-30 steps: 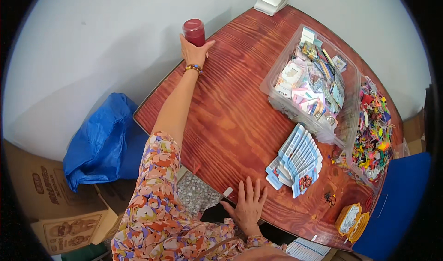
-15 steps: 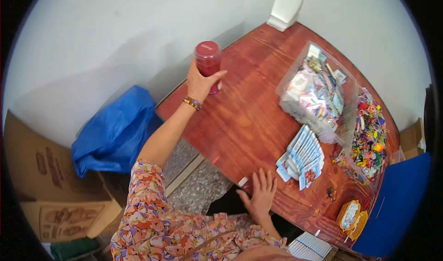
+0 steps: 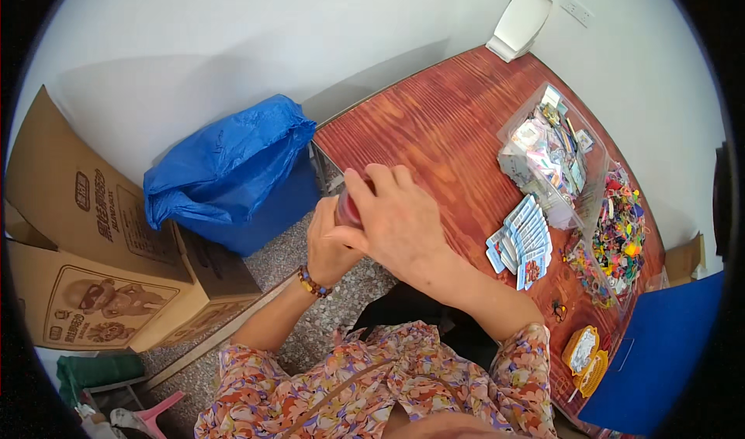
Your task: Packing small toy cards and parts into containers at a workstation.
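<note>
Jar [image 3: 351, 210], deep red and mostly hidden behind fingers, is held just left of the frame's centre, near the left end of a red-brown table [image 3: 411, 121]; left hand [image 3: 330, 245], a beaded bracelet [image 3: 314, 285] at its wrist, curls around the side in a rounded grip; right hand [image 3: 407, 222] arches over from the right, fingers bent across the upper part and thumb pointing toward its partner, so both appear to have hold; whether the right palm presses on the top cannot be told, as the hand itself blocks the view.

The visible side looks smooth and probably stiff; weight is likely light enough for one hand, though the contents are out of sight; such a surface may slide under loose fingertips, and a fall to the speckled floor [image 3: 353, 303] could crack it; the surest hold seems a full wrap around the side, the other hand steadying the top; hard squeezing looks needless.

Blue bag [image 3: 233, 160] stands at left; fanned cards [image 3: 520, 241] lie right of centre, well apart from the hands.
</note>
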{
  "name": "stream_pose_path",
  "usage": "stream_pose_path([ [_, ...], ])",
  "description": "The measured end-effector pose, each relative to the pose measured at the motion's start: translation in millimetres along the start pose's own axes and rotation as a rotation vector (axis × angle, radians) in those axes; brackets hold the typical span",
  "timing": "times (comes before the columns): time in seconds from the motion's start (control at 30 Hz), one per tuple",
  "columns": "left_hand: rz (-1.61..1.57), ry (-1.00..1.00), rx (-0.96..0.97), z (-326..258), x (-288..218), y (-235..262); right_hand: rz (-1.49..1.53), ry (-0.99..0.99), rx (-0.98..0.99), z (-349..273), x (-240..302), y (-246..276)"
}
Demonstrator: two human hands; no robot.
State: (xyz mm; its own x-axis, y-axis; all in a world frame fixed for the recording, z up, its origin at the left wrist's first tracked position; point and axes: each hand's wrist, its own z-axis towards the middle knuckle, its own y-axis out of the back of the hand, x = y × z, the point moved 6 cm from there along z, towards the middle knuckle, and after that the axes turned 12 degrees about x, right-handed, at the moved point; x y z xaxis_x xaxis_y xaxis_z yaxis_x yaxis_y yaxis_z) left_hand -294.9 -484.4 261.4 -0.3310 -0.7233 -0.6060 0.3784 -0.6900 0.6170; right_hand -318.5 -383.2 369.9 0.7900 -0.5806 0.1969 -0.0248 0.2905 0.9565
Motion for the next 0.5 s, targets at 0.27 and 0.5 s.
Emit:
stream_pose_path([
  [0.27, -0.157, 0.030, 0.059, -8.5, -1.9, 14.0, -0.014, 0.185, -0.091, 12.0, 7.0, -12.5],
  [0.5, -0.347, 0.018, 0.147, -7.6, 12.5, 13.7, 0.000, 0.363, -0.085, 25.6, 11.5, -0.9],
])
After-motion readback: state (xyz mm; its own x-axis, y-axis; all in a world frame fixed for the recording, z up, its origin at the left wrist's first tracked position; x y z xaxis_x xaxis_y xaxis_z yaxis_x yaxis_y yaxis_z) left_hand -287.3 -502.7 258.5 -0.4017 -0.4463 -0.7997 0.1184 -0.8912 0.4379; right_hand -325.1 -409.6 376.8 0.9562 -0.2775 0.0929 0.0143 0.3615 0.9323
